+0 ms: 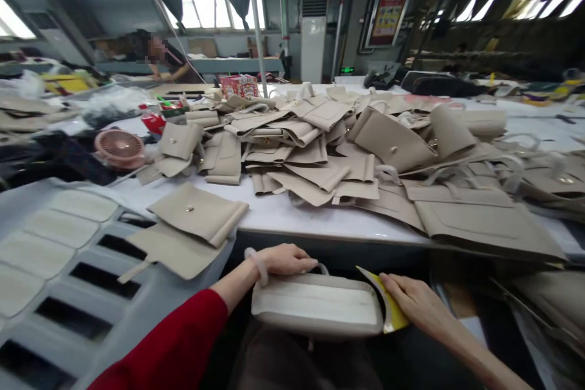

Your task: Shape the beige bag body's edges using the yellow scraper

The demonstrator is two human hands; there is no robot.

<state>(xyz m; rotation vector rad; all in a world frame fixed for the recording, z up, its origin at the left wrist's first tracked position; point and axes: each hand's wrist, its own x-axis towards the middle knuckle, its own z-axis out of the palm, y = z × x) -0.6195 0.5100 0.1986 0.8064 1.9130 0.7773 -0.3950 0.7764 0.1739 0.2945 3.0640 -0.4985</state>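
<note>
A beige handbag (315,306) lies on my lap, just below the table's front edge. My left hand (286,259), with a pale bangle on the wrist and a red sleeve, rests curled on the bag's upper left edge. At the bag's right end my right hand (414,301) holds a yellow sheet (392,311), with its fingers laid along it.
A big heap of beige bag pieces (320,146) covers the white table (292,213). One flap piece with a snap (198,212) lies at the near left. A grey slotted rack (68,268) stands left, a pink fan (119,147) behind it. A person (159,58) works far back.
</note>
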